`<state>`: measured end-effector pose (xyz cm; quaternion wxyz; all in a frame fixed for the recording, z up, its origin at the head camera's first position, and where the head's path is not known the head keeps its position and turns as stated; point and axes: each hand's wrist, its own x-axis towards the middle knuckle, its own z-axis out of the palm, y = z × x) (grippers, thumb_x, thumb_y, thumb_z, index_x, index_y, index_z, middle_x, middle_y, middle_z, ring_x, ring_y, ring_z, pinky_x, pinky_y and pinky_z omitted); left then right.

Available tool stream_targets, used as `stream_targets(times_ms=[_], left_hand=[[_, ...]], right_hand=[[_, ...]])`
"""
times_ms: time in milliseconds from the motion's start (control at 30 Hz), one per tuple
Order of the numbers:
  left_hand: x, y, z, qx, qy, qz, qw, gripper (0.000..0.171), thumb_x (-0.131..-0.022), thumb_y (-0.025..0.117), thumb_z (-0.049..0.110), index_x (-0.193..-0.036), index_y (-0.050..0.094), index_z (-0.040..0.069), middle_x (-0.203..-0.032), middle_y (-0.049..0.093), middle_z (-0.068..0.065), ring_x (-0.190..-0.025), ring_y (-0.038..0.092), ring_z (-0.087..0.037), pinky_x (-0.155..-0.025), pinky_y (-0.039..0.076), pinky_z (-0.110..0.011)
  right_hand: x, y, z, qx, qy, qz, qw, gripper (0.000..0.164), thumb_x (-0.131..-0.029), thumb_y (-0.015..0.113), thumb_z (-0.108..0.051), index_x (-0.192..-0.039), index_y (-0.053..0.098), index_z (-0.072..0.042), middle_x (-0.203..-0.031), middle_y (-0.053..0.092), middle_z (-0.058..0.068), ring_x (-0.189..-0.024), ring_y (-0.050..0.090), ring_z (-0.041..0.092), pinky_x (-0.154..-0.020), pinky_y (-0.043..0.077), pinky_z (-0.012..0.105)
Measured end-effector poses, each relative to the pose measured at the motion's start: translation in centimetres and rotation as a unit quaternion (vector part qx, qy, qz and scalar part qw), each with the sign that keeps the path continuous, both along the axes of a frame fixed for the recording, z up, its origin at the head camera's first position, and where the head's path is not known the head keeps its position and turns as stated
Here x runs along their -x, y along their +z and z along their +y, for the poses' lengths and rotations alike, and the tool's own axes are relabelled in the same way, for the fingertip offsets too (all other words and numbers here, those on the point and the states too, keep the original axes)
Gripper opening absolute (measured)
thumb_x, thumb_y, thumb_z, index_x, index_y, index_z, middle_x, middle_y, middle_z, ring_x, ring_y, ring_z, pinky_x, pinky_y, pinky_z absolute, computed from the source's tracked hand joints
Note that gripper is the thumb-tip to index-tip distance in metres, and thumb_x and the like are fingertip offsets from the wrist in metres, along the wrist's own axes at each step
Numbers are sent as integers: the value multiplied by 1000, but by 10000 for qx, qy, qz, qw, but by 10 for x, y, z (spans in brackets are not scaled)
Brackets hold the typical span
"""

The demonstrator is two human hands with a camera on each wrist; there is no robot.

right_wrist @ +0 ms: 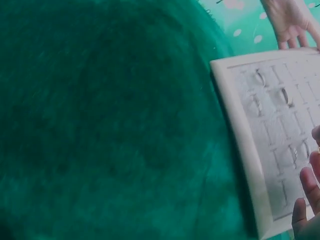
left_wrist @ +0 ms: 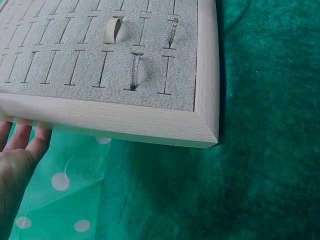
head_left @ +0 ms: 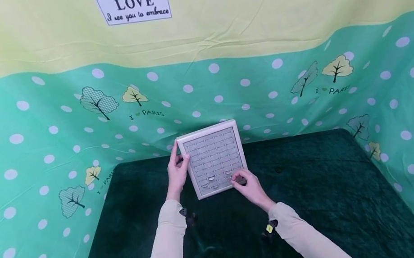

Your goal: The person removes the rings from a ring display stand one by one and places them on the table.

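Fingers of left hand [head_left: 176,175] wisely grip the tray [head_left: 214,148] (probably light, stiff) by its frame [head_left: 238,142]; right hand [head_left: 251,188] pinches seemingly a ring [right_wrist: 319,149].

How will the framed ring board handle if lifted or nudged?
Probably stiff: the ring board has a straight, thick rim. It may tip if released, since it appears tilted up in the left hand. Rings might loosen if jolted, sitting upright in the slotted pad.

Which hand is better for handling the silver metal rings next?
Probably the right hand: its fingertips are beside rings in the grey fabric, white-framed rectangular tray, while the left hand grips its side.
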<state>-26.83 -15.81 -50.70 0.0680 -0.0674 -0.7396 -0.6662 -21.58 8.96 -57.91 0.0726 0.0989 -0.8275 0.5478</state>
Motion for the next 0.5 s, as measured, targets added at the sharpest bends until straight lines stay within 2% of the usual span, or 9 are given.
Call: stream_targets(times_ms=[267, 500], left_hand=[[0, -1, 0, -30, -22, -21, 10000, 66, -99, 54, 12, -155, 23, 27, -119, 57, -24, -101, 61, -40, -88, 48, -53], [1, -1, 0, -39, -21, -55, 10000, 66, -99, 54, 11, -155, 22, 27, -119, 56, -24, -102, 61, -40, -88, 48, -53]], right_hand=[[-3, -9, 16, -13, -121, -66, 9999, 8, -85, 69, -2, -89, 65, -9, -99, 58, 7, -92, 56, 26, -85, 44, 51], [-3, -15, 30, -53, -291, -12, 9996, 8, -84, 71, -2, -87, 66, -7, -90, 57, 6, -87, 53, 24, -80, 43, 44]])
